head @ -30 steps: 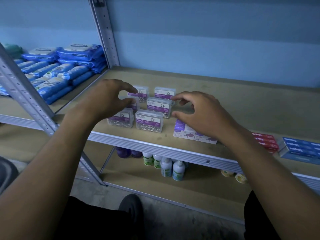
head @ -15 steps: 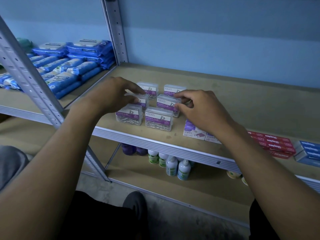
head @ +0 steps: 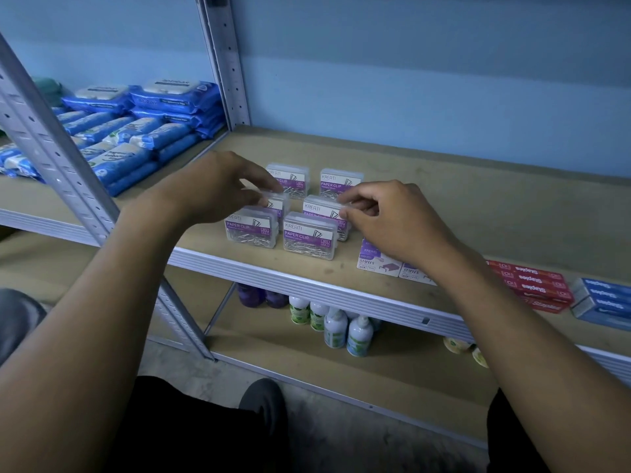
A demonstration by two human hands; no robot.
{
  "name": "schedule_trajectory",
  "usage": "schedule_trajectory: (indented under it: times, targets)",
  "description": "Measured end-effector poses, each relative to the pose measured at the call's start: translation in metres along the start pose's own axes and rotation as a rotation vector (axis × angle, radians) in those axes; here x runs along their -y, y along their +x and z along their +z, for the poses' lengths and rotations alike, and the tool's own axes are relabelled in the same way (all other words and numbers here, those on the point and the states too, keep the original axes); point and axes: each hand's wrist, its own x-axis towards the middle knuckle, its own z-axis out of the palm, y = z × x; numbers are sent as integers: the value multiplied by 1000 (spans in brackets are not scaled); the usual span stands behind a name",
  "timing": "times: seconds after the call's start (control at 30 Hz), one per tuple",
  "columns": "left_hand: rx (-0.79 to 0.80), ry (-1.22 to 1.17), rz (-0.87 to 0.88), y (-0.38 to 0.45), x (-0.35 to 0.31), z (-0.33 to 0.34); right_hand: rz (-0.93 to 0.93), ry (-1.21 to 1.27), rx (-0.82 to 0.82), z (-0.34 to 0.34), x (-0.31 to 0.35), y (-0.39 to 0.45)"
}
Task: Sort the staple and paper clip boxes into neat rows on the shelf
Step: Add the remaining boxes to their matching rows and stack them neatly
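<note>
Several clear paper clip boxes with purple labels stand in two columns on the wooden shelf (head: 444,206). My left hand (head: 215,189) pinches the middle-left paper clip box (head: 278,203) at its top edge. My right hand (head: 392,216) pinches the middle-right paper clip box (head: 319,208) at its right end. The front pair of paper clip boxes (head: 309,238) and the back pair (head: 339,182) stand free. White staple boxes (head: 379,262) lie partly under my right wrist. Red staple boxes (head: 532,285) and blue staple boxes (head: 604,298) lie further right.
Blue wipe packs (head: 143,131) fill the neighbouring shelf on the left, beyond a grey metal upright (head: 61,155). Bottles (head: 336,324) and tape rolls (head: 456,344) stand on the shelf below. The shelf's back half by the blue wall holds nothing.
Both hands have closed in on the middle row of paper clip boxes, and their fingertips now pinch those two boxes. The camera has shifted slightly left and down.
</note>
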Motion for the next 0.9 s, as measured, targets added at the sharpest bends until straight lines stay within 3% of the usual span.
schedule_trajectory:
  times: [0.5, 0.73, 0.9]
  targets:
    - [123, 42, -91, -7, -8, -4, -81, -232, 135, 7, 19, -11]
    - [353, 96, -91, -13, -6, -10, -83, -269, 127, 11, 20, -7]
    - [308, 98, -39, -12, 0, -5, -70, -251, 141, 9, 22, -9]
